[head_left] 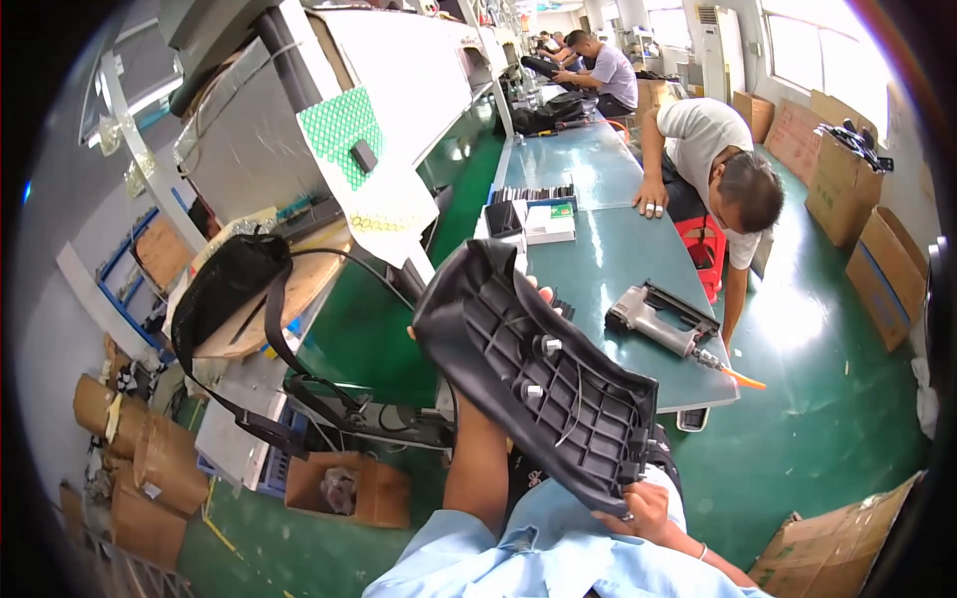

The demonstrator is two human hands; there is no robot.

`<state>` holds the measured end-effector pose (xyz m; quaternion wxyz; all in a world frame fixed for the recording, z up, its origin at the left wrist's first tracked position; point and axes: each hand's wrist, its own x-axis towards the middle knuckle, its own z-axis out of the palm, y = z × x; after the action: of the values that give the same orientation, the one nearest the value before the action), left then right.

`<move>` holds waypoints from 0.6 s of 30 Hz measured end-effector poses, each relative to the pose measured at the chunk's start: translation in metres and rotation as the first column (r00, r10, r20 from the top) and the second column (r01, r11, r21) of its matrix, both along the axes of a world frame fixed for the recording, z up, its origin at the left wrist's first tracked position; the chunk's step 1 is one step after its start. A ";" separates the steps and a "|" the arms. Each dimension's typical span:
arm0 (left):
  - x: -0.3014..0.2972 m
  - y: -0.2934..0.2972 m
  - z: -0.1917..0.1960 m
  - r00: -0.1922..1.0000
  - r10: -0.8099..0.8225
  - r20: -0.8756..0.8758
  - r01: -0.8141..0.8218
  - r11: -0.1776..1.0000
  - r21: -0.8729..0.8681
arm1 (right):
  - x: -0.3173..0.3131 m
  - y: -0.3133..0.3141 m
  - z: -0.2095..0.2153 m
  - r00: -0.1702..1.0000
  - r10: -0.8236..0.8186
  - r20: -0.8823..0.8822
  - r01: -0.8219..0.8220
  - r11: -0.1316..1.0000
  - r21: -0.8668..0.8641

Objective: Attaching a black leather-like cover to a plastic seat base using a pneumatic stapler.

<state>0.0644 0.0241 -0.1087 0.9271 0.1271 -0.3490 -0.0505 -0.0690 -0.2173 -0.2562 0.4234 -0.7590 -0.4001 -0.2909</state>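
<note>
A black seat cushion (543, 369) is held up in front of me, tilted, with its ribbed plastic underside facing me. Smooth black cover material wraps over its edges, and two pale metal studs (535, 392) stick up from the ribs. My left hand (545, 294) grips the upper part from behind; only bits of its fingers show past the edges. At the lower right corner, my right hand (646, 510) is closed on the cover's edge. A grey pneumatic staple gun (658, 321) with an orange hose lies on the bench, right of the cushion, touched by neither hand.
The blue-green workbench (598, 259) runs away from me, with a white box (550, 223) and strips of staples (535, 194) on it. A person (703, 140) bends down at its right side by a red stool (703, 254). Cartons (349, 488) stand on the floor; a black mesh bag (234, 289) lies left.
</note>
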 end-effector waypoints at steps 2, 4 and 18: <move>-0.006 0.001 0.016 0.996 -0.059 0.062 0.055 0.996 0.068 | -0.004 0.001 -0.010 0.999 0.000 -0.044 -0.004 0.997 -0.076; -0.025 0.001 0.024 0.999 0.030 -0.018 -0.025 0.977 0.211 | -0.001 -0.007 -0.020 0.989 0.117 -0.090 -0.135 0.965 -0.224; -0.018 -0.005 0.065 0.543 0.375 0.751 -0.720 0.668 0.187 | 0.088 -0.043 0.144 0.877 0.361 -0.315 -0.471 0.776 -0.420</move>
<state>0.0465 0.0186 -0.0436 0.6444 0.4665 -0.5657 0.2172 0.0191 -0.2606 -0.1126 0.3148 -0.7592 -0.5697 0.0047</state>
